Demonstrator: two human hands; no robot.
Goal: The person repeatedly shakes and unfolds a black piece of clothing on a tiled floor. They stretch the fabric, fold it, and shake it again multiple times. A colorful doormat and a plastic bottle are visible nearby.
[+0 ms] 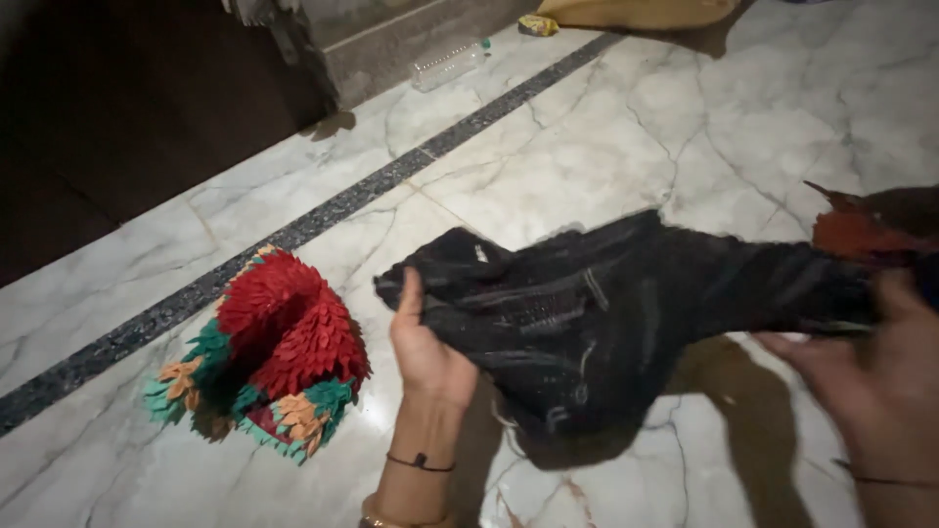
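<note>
Nearest us, our left hand [427,354] grips one end of a black garment [597,313], fingers curled under its bunched edge, while our right hand [875,367] clutches the other end at the right. The garment hangs stretched between them above the white marble floor [606,137]. To the left lies a red, green and orange fringed mat [274,352], folded.

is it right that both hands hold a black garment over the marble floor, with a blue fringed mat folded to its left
Not quite: the fringed mat is red, edged green and orange, not blue. The head view shows it. Both the left hand and right hand do hold the black garment over the marble floor.
</note>
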